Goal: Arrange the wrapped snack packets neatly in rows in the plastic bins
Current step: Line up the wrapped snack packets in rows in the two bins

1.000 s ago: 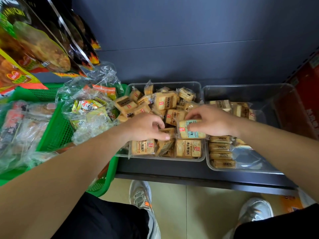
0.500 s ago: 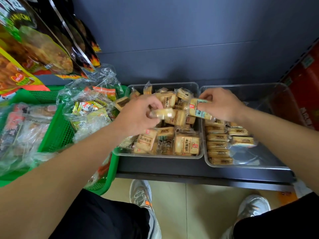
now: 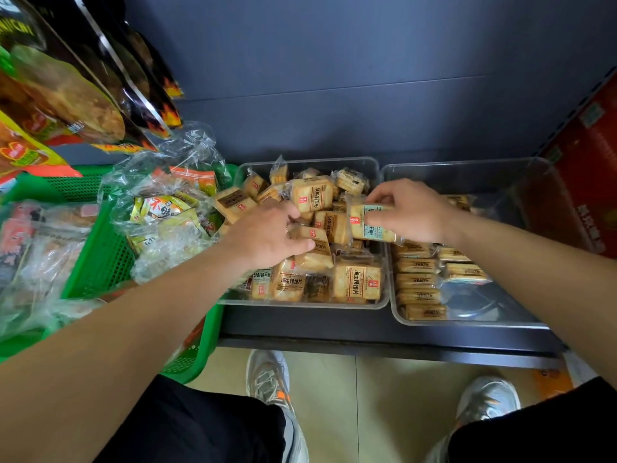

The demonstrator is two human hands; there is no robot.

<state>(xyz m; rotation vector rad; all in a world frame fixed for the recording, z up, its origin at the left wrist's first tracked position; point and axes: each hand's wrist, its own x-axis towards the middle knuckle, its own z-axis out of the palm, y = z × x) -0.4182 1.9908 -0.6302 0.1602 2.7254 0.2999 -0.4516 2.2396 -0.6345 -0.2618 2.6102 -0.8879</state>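
Beside the green basket [image 3: 100,262], the left hand [image 3: 267,235] curled its fingers round a loose packet [image 3: 315,243] over the jumbled heap in the left bin [image 3: 300,305]. The right hand [image 3: 410,212] pinched a second packet [image 3: 370,225] by its edge above that bin's right wall. The step looked like carrying packets across to the right bin [image 3: 467,324], where two rows [image 3: 417,282] already lay. Next, each packet would need turning to match and setting at a row's end. A second before, both hands had been lower, near the heap's front; now they were lifted, with a packet each.
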